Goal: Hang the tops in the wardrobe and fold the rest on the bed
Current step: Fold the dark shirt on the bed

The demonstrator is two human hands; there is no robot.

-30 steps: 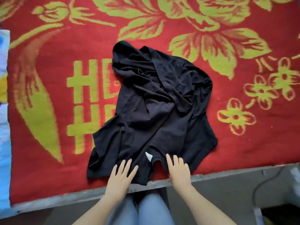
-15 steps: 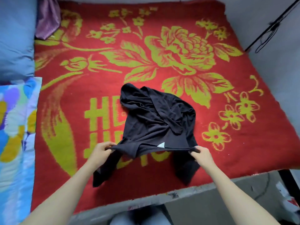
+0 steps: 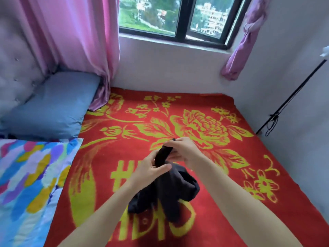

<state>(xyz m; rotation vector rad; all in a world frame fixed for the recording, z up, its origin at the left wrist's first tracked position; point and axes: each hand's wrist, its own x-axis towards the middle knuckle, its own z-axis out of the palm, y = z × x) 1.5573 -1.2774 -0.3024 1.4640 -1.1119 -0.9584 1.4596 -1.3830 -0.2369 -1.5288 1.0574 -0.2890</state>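
- The black garment (image 3: 170, 191) is gathered up above the middle of the bed (image 3: 240, 202); its top is bunched into a narrow roll between the two hands, and the rest hangs in loose folds, the lowest of which seem to reach the red blanket
- The left hand (image 3: 149, 172) is curled round the roll low down, thumb across the front; the right hand (image 3: 183, 150) closes on the upper end, fingers bent over it; neither is spread open
- It looks thin, soft and light; it will sag, twist and hide its own seams; it is not fragile and unlikely to slip
- Bunched like this, top or bottoms cannot be told apart
- Better holds, I judge: two corners of one edge, shoulders or waistband, hands well apart, so that it drops flat
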